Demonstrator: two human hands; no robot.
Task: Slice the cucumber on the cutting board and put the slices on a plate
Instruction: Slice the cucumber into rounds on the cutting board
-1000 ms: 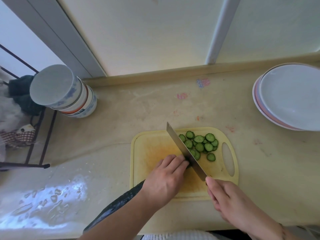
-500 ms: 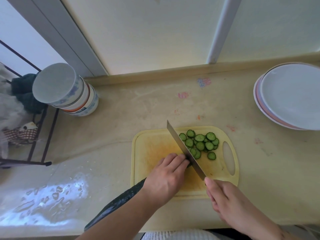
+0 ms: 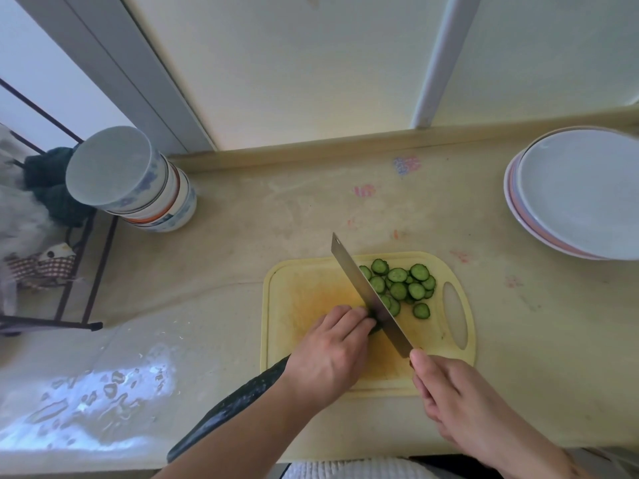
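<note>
A long dark green cucumber (image 3: 238, 406) lies slantwise, its far end on the yellow cutting board (image 3: 304, 292). My left hand (image 3: 332, 354) holds that end down, fingers curled over it, fingertips against the blade. My right hand (image 3: 460, 399) grips the handle of a broad knife (image 3: 370, 295), whose blade stands on the cucumber's cut end. Several cucumber slices (image 3: 401, 285) lie in a heap right of the blade. A stack of white plates (image 3: 581, 195) rests at the far right.
A stack of upturned bowls (image 3: 135, 181) stands at the back left of the beige counter (image 3: 242, 243). A dark metal rack (image 3: 58, 305) with cloths sits beyond the counter's left edge. Wet patches shine at the front left.
The knife stays at the cucumber's cut end, with hardly any shift. My left hand keeps its hold. The view has drifted slightly.
</note>
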